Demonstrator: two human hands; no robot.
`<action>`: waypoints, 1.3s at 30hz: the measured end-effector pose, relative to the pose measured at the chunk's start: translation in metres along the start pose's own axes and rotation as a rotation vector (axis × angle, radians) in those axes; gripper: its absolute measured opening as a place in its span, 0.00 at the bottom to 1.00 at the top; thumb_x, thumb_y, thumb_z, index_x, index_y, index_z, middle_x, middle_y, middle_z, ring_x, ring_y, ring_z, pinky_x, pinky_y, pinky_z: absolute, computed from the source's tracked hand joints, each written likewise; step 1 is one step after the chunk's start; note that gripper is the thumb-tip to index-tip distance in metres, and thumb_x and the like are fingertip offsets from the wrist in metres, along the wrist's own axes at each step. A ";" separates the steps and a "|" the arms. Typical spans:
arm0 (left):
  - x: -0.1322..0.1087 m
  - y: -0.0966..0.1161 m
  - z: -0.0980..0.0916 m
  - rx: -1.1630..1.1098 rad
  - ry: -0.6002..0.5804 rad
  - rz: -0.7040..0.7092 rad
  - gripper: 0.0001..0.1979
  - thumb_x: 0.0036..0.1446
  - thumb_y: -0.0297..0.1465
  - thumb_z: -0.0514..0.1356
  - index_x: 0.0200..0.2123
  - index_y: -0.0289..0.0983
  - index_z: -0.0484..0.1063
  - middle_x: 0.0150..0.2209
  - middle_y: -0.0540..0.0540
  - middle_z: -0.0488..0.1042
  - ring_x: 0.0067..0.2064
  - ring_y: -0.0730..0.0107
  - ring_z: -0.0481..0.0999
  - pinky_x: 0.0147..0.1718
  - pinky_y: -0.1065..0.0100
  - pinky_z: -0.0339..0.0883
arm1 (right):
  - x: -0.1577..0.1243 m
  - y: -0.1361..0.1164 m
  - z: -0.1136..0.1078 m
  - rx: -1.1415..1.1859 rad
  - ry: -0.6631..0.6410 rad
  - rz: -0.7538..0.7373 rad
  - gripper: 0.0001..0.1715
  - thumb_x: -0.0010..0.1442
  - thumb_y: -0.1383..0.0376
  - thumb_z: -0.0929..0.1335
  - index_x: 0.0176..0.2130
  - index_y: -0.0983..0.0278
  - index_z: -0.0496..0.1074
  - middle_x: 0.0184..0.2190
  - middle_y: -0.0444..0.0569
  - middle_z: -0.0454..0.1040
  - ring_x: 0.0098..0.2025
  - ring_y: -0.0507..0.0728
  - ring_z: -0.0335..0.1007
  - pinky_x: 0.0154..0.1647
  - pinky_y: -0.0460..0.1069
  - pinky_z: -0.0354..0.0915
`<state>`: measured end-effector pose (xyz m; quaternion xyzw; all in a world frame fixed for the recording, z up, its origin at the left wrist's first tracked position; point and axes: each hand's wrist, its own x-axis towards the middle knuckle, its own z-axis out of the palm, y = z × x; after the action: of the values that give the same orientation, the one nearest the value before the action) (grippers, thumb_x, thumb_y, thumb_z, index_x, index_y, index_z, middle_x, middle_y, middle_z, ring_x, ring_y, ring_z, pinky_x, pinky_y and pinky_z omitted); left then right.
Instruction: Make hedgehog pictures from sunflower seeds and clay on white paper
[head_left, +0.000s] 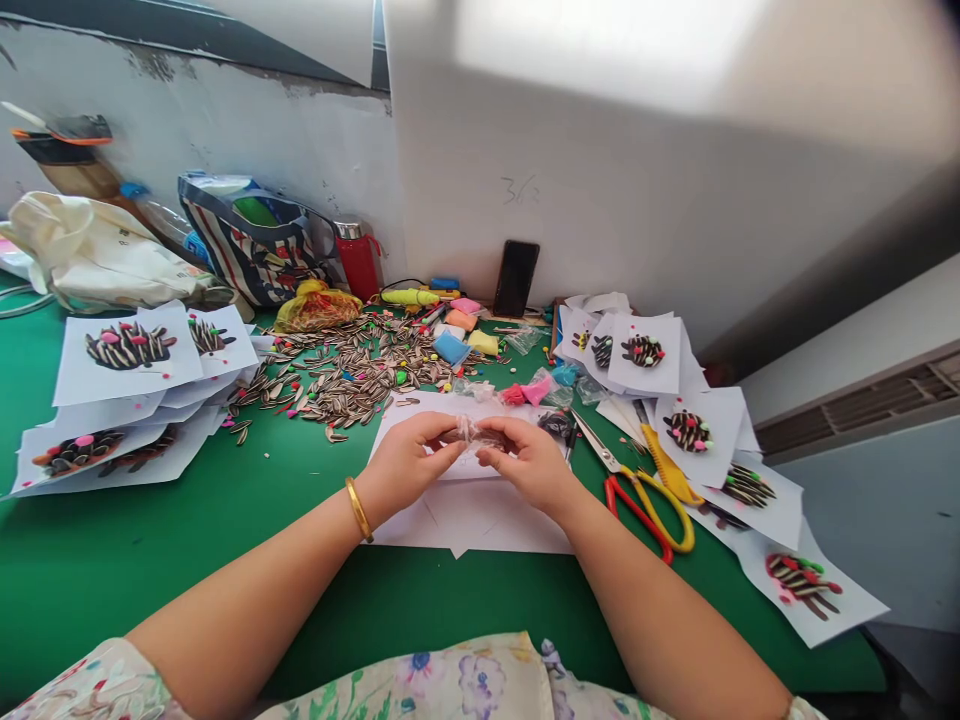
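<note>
- Head view: a scrap of clear plastic film (471,432) is pinched between a left hand (405,465) and a right hand (531,465), held just above a white paper sheet (480,525) on a green table top (112,590).
- Fingers: the thumb and forefinger of each hand are closed on the film, with the fingertips (459,449) of the two hands almost meeting and the other fingers loosely curled. Whatever may be inside the film cannot be made out.
- Right of the hands: yellow-and-red-handled scissors (645,510) are laid on the table top, close to the right hand.
- Beyond the hands: a loose heap of striped sunflower seeds (352,375) is spread out, with blue and yellow blocks of modelling clay (465,335) and pink clay in a plastic bag (525,392) nearby.
- On both sides: finished hedgehog pictures made of seeds on paper (127,345) are stacked and fanned out.
- Against the wall: a smartphone (516,278) is propped upright, and a red flask (358,260) stands by a striped bag (247,245).
- Wrist and sleeve: a gold bangle (359,509) is worn on the left wrist, and a floral garment (465,680) is seen at the lower edge.
</note>
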<state>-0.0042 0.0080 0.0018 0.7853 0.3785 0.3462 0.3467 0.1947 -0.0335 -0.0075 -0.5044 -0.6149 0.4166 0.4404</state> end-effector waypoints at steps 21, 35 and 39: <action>-0.003 0.004 0.002 -0.095 -0.112 -0.079 0.09 0.59 0.34 0.59 0.32 0.38 0.78 0.31 0.50 0.79 0.33 0.70 0.75 0.34 0.72 0.66 | -0.005 0.000 0.010 -0.064 0.045 -0.184 0.13 0.56 0.62 0.73 0.44 0.57 0.77 0.38 0.47 0.78 0.38 0.55 0.74 0.38 0.50 0.70; -0.001 0.005 -0.001 -0.272 -0.159 -0.201 0.16 0.58 0.42 0.61 0.39 0.37 0.80 0.36 0.45 0.81 0.37 0.64 0.79 0.37 0.67 0.73 | -0.004 -0.004 0.008 -0.067 0.068 -0.201 0.06 0.57 0.65 0.71 0.39 0.59 0.77 0.35 0.47 0.77 0.37 0.55 0.72 0.38 0.50 0.68; 0.001 0.000 0.000 -0.259 -0.021 -0.121 0.14 0.53 0.37 0.65 0.42 0.37 0.79 0.41 0.43 0.80 0.42 0.61 0.79 0.43 0.64 0.74 | -0.002 -0.002 0.007 0.067 0.062 -0.027 0.24 0.49 0.64 0.76 0.46 0.59 0.73 0.44 0.47 0.75 0.43 0.57 0.72 0.44 0.52 0.69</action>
<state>-0.0033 0.0085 0.0021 0.7132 0.3737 0.3626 0.4693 0.1874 -0.0362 -0.0081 -0.4938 -0.5933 0.4153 0.4813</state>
